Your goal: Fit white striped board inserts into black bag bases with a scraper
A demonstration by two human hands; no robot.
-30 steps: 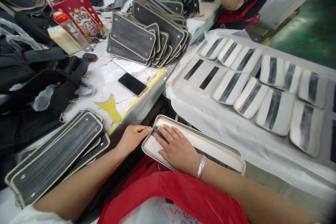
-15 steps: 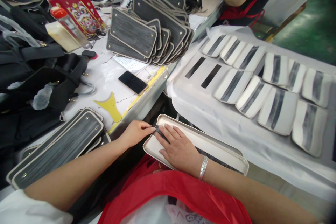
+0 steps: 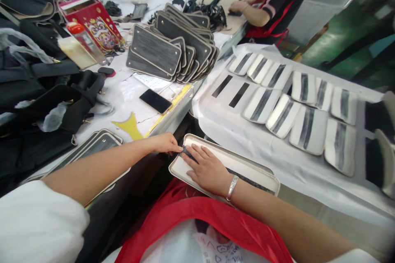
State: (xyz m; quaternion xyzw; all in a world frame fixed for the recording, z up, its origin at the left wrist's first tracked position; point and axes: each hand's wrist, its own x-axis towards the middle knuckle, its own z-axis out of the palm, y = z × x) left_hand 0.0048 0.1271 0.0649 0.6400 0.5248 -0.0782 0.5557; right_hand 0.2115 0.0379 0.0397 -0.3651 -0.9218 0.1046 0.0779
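A long white panel (image 3: 240, 163) with raised edges and rounded corners lies in front of my red apron. A dark grey strip (image 3: 253, 181) runs along its middle. My left hand (image 3: 166, 144) grips the panel's left end, thumb on top by the strip's tip and the other fingers curled at the edge. My right hand (image 3: 207, 170) rests flat on the panel with fingers spread, covering part of the strip. A silver bracelet (image 3: 232, 188) circles my right wrist.
White pieces with dark strips (image 3: 308, 131) cover the right table. A pile of dark panels (image 3: 154, 51) stands on the left table beside a phone (image 3: 156, 101) and a yellow template (image 3: 128, 126). Black bags (image 3: 46, 102) crowd the left. A co-worker's arm (image 3: 256, 12) is at the back.
The view has tilted up and turned slightly right. My left thumb now points at the strip's end, with the fingers more curled. My right hand stays flat on the panel.
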